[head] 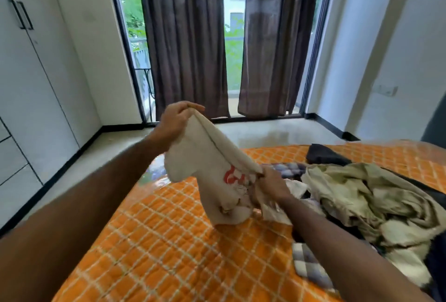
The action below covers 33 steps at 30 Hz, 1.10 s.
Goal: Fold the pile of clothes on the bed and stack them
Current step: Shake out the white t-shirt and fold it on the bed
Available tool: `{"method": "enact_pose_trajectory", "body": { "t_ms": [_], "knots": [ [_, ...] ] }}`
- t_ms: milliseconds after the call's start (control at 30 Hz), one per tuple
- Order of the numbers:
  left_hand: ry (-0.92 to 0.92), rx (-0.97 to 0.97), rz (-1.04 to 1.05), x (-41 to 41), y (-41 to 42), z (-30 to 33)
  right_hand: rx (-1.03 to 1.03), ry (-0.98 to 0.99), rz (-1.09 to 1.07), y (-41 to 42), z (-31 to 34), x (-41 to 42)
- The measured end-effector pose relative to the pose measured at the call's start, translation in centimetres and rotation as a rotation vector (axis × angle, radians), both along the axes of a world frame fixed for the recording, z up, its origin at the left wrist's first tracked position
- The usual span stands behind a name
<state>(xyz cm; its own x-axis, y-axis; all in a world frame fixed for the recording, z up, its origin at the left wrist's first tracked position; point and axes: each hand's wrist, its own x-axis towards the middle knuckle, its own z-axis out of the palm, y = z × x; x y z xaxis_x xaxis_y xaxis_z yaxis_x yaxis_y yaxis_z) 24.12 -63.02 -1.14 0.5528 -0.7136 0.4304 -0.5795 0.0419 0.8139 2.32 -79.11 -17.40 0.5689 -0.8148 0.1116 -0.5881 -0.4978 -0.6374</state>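
left hand (174, 118) grip pinching cream t-shirt (212, 169) top edge, right hand (271, 184) grip bunching its lower edge, above orange bed (169, 241), clothes pile (362, 195) at right

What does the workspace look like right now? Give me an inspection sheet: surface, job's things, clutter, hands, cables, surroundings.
Surface: bed with an orange quilt in a white lattice pattern, bare on its left part.
Job's things: cream T-shirt with red print held up over the bed, its lower end touching the quilt; unfolded pile of clothes on the right, with olive, checked and dark pieces. No folded stack seen.
Clutter: nothing seen.
Hands: left hand pinches the shirt's raised end; right hand grips its lower end by the pile.
Cables: nothing seen.
Surroundings: brown curtains over a window, white wardrobe at left, pale floor.
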Motion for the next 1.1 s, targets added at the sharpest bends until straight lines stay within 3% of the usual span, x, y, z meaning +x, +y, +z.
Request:
{"method": "enact_pose_trajectory", "body": {
  "t_ms": [167, 300, 400, 567, 800, 933, 1033, 1100],
  "knots": [
    [-0.412, 0.18, 0.079, 7.5, 6.8, 3.1, 0.202, -0.502, -0.065, -2.2, 10.2, -1.0],
    [-0.584, 0.465, 0.059, 11.1, 11.7, 3.6, 0.308, -0.464, 0.2, 2.4, 16.6, -0.8],
    [-0.599, 0.627, 0.0, 11.7, 14.7, 0.8, 0.404, -0.4, 0.298, 5.9, 18.4, 1.0],
    [-0.287, 0.401, -0.242, 7.6, 15.4, -4.1, 0.385, -0.308, 0.319, 13.0, 19.3, 4.3],
    [0.046, 0.189, -0.554, 1.0, 14.5, -1.7, 0.41, -0.264, 0.526, 18.2, 20.0, 4.8],
    [-0.02, 0.016, -0.415, 1.2, 15.7, 0.3, 0.369, -0.31, 0.543, 18.6, 20.5, 3.7],
    [-0.109, -0.077, -0.215, 1.6, 16.3, 2.9, 0.299, 0.058, 0.573, 17.9, 19.7, 2.7],
    [-0.141, -0.107, -0.107, 2.0, 17.0, 4.3, 0.271, 0.141, 0.553, 16.9, 18.6, 2.3]
  ]
}}
